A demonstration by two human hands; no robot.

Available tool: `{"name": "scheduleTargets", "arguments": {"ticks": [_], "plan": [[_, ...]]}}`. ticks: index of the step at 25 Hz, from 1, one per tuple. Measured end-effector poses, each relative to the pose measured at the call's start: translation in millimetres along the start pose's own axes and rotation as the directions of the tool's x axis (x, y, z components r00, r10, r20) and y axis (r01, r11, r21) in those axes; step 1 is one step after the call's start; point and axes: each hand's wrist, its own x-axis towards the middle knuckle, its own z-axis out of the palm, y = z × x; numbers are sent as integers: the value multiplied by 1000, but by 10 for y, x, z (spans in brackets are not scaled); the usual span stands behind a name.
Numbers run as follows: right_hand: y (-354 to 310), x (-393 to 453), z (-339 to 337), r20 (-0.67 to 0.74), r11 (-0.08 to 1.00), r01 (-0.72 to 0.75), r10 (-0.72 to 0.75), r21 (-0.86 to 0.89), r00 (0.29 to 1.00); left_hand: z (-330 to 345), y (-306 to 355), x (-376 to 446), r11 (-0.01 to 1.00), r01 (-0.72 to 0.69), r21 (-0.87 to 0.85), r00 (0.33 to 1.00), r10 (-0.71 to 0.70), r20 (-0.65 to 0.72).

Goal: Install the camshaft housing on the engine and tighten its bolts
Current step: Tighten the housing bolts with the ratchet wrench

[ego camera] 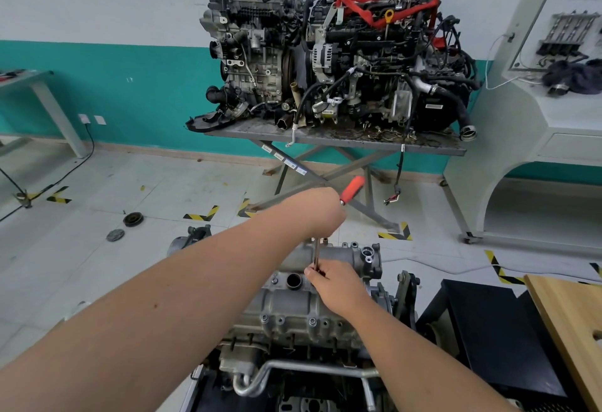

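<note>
The grey aluminium camshaft housing [293, 305] sits on top of the engine [286, 362] right below me, with several bolts [312, 321] along its near flange. My left hand [321, 211] grips the top of a ratchet wrench with a red handle [352, 189] that sticks out to the right. A thin steel extension bar [316, 253] runs straight down from it to the far part of the housing. My right hand [335, 283] pinches the lower end of that bar, hiding its tip and the bolt under it.
Two complete engines [338, 56] stand on a scissor-leg steel table [332, 139] against the teal wall ahead. A black cabinet [488, 330] and a wooden board [566, 323] are at my right. A pulley [133, 218] and a disc [115, 235] lie on the tiled floor at left.
</note>
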Motion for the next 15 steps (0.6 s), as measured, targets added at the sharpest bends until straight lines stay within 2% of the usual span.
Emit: {"name": "scheduleTargets", "arguments": {"ticks": [3, 6, 7, 8, 9, 10, 11, 12, 13, 15], "plan": [[4, 23, 18, -13, 998, -1, 0, -61, 1000, 13, 40, -26, 946, -182, 269, 979, 200, -43], [6, 45, 39, -43, 996, -27, 23, -86, 999, 101, -7, -84, 796, -279, 538, 925, 372, -72], [7, 46, 37, -48, 996, -39, 35, -81, 998, 172, -55, -85, 716, -316, 622, 856, 498, -138], [11, 44, 34, -50, 996, -48, 44, -71, 998, 263, -115, -97, 645, -335, 687, 744, 628, -226], [12, 50, 39, -48, 997, -49, 47, -50, 998, 374, -186, -126, 624, -331, 708, 613, 712, -342], [15, 48, 45, -55, 999, -40, 40, -15, 998, 484, -249, -144, 667, -335, 665, 501, 724, -473], [4, 58, 58, -73, 999, -24, 26, 24, 997, 580, -281, -143, 743, -362, 563, 465, 667, -582], [-2, 64, 62, -90, 999, -16, 21, 51, 996, 655, -281, -142, 814, -407, 414, 506, 579, -640], [-29, 66, 54, -87, 997, -24, 30, 68, 996, 729, -268, -140, 863, -445, 238, 581, 480, -657], [-38, 62, 56, -59, 1000, -20, 21, 21, 998, 821, -270, -136, 856, -497, -145, 719, 312, -622]]}}
